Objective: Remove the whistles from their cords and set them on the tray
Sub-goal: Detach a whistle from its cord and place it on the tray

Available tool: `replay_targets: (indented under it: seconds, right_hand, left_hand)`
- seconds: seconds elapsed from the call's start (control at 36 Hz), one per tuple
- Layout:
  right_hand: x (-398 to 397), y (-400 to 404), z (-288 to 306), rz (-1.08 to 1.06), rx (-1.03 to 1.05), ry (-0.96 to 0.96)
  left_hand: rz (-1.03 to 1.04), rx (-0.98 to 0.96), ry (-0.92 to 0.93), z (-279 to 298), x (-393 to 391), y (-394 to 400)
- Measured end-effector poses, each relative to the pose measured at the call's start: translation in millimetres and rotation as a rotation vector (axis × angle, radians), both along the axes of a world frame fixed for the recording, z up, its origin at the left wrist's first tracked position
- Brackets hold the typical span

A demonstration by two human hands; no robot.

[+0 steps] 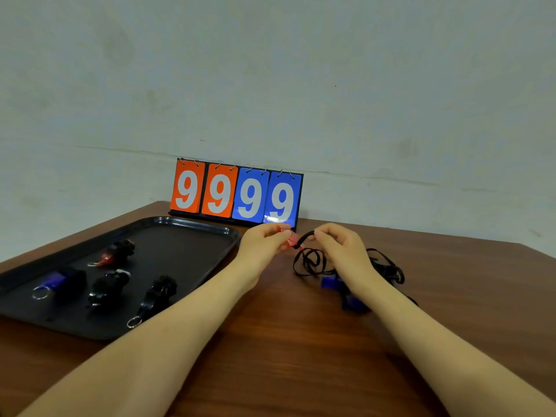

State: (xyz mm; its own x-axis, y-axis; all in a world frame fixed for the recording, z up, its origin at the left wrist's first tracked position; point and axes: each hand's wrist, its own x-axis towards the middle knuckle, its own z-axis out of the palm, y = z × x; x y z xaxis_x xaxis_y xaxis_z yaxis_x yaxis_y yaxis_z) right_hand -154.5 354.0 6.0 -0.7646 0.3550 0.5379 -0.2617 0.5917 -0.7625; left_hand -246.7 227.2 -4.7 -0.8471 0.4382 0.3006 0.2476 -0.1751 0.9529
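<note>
My left hand grips a red whistle just above the table, past the tray's right end. My right hand pinches the black cord where it meets that whistle; the rest of the cord hangs in loops down to the table. On the black tray lie several whistles: a red one, a blue one and two black ones. Blue whistles with a tangle of black cords lie under my right forearm, partly hidden.
A flip scoreboard showing 9999 in orange and blue stands at the table's back edge against the wall. The brown wooden table runs forward between my forearms.
</note>
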Motion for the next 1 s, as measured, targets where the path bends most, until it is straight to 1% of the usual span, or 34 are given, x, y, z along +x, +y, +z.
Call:
replay_targets:
  seconds: [0.06,0.08,0.19,0.22,0.28,0.36,0.56,0.64,0.69,0.75,0.81,0.86,0.92,1.0]
  right_hand:
    - [1.9,3.7,1.0,0.017,0.03,-0.015]
    - [3.6,4.2,1.3,0.026,0.081,-0.029]
    - [3.1,2.9,-2.0,-0.008,0.522,-0.181]
    - [2.0,0.9,-3.5,-0.006,0.577,-0.194]
    - [-0.5,-3.2,-4.9,0.018,0.599,-0.192]
    - [-3.6,-5.9,-5.8,0.073,0.609,-0.214]
    - [-2.3,-1.8,-7.3,0.099,0.647,-0.316]
    - [-0.6,-1.4,-5.4,0.13,0.574,-0.294]
    - [0.5,-3.1,-4.6,0.173,0.438,-0.245]
    - [0.6,-4.7,-3.6,0.182,0.256,-0.18]
    - [0.1,-3.9,-1.6,0.127,0.071,-0.131]
    - [-0.5,-0.3,0.9,0.031,-0.054,-0.091]
    - [-1.5,4.3,2.1,-0.05,-0.112,-0.058]
    - [-2.5,11.3,2.5,-0.088,-0.168,-0.023]
  left_hand:
    - [-0.037,0.05,-0.071,-0.7,0.6,-0.3]
    - [-0.055,0.087,-0.115,-1.6,0.2,-1.3]
    - [-0.066,0.302,-0.297,-1.3,-4.6,-6.1]
    - [-0.044,0.326,-0.313,-0.4,-5.2,-7.0]
    - [-0.004,0.312,-0.263,1.2,-4.2,-7.2]
    - [-0.003,0.287,-0.184,2.9,0.7,-5.0]
    - [0.0,0.219,-0.175,2.2,3.6,-1.0]
    - [0.018,0.177,-0.115,1.2,4.3,-2.0]
    - [0.083,0.098,-0.013,-0.6,2.1,-2.3]
    - [0.122,0.05,0.057,-0.2,1.7,-3.1]
    - [0.117,0.045,0.076,1.0,1.3,-3.4]
    - [0.097,0.041,0.082,2.4,2.2,-4.4]
    - [0.06,0.016,0.107,3.3,3.4,-4.1]
    - [-0.027,-0.056,0.165,4.9,8.5,-2.1]
